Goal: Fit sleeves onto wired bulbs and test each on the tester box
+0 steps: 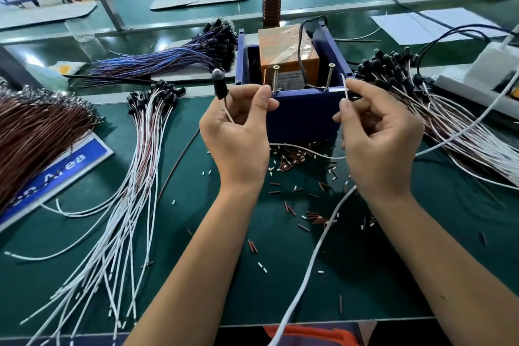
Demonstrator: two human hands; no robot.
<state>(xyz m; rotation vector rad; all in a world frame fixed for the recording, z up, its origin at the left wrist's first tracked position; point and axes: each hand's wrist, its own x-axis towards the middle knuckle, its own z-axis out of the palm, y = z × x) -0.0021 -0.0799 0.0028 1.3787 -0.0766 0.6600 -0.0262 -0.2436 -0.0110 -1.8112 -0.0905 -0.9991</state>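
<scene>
Near us, our left hand [238, 132] pinches a sleeved bulb's [219, 84] wire by the tester box's [303, 118] left screw [275, 78]; our right hand's [379, 137] fingers [346, 105] pinch the white lead end [345, 84] beside the right screw [329, 76], above the green counter [196, 275].

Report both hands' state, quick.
Left hand: closed, pinching the black-sleeved bulb's thin wire.
Right hand: closed, pinching a thin white wire end.

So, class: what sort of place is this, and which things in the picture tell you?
Probably a factory assembly bench: bundles of wired bulbs on a green mat, a blue tester box with two screws, cut sleeve pieces scattered about.
</scene>
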